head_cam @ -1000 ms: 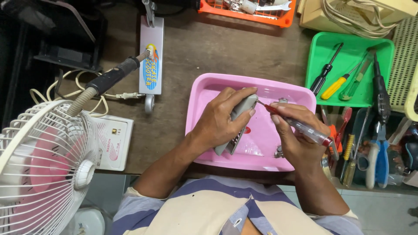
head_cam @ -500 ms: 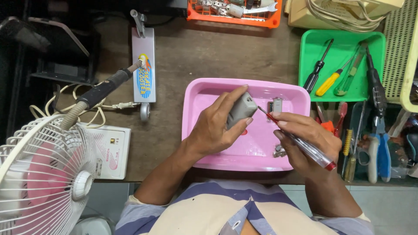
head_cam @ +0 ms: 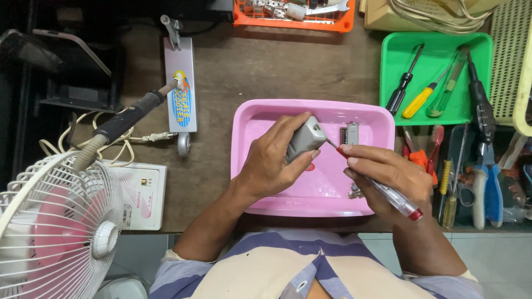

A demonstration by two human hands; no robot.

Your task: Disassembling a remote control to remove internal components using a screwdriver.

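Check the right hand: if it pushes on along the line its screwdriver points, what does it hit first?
Most likely the grey adapter in the left hand. The right hand aims its screwdriver tip up-left at it, seemingly almost touching; depth unclear.

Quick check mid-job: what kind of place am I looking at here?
Likely a small electronics repair bench: a soldering iron rests at the left, screwdrivers lie in a green tray, and the hands work over a pink tray.

left hand [head_cam: 271,169] and right hand [head_cam: 390,177] bare, no gloves, rings or watch. short sleeves, blue-grey with pale stripes. beige apron [head_cam: 260,277] over striped shirt [head_cam: 332,249]; forearms uncovered.
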